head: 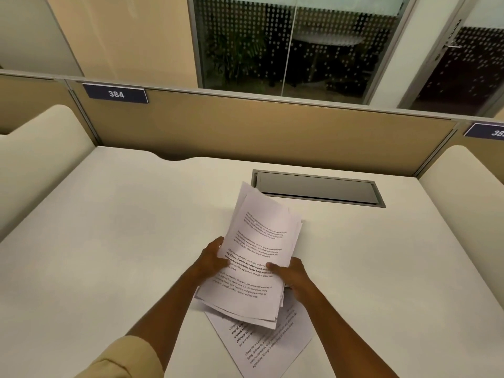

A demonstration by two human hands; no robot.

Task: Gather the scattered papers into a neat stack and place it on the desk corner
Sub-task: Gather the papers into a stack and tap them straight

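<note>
while both hands, left hand (pixel 211 259) and right hand (pixel 290 274), grip the uneven paper bundle (pixel 256 257) near the cable hatch (pixel 317 188), one loose sheet (pixel 268 342) lies on the white desk (pixel 109 241) further from it, below booth plate 384 (pixel 116 94).

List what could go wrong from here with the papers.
The stack is uneven, its sheets fanned at both ends, so some may slip from the left hand or right hand. One sheet lies on the desk under the stack and could be missed. The open slot behind might swallow a loose page.
</note>
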